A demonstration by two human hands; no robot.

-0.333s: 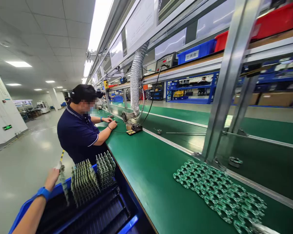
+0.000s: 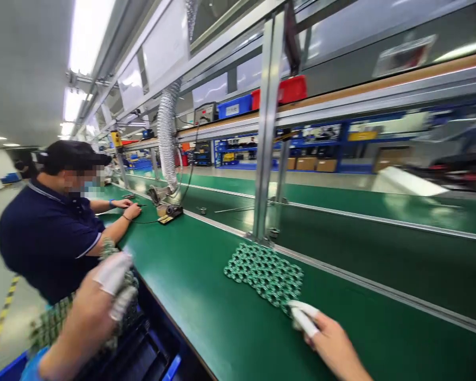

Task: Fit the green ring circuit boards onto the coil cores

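On the green bench lies a panel of ring-shaped green circuit boards [image 2: 265, 272]. My right hand [image 2: 329, 330], with white finger covers, pinches its near right corner between thumb and fingers. My left hand [image 2: 95, 301], smeared by motion, is raised over the blue bin at lower left. Its covered fingers are closed on another circuit board panel [image 2: 109, 247], seen nearly edge-on and mostly hidden behind the hand. Further board panels [image 2: 51, 324] stand upright in the bin [image 2: 171, 368], partly behind my left hand and forearm.
A co-worker [image 2: 51, 222] sits at the bench on the left, both hands on the bench top. A metal post [image 2: 264, 159] rises behind the flat panel. A silver duct [image 2: 168, 137] hangs above a soldering stand [image 2: 170, 212]. A rail [image 2: 341, 270] runs along the bench.
The view has swung right. My left hand, with its panel, has risen from the bin's far left side toward the bench. My right hand has come further into view at the flat panel's corner.
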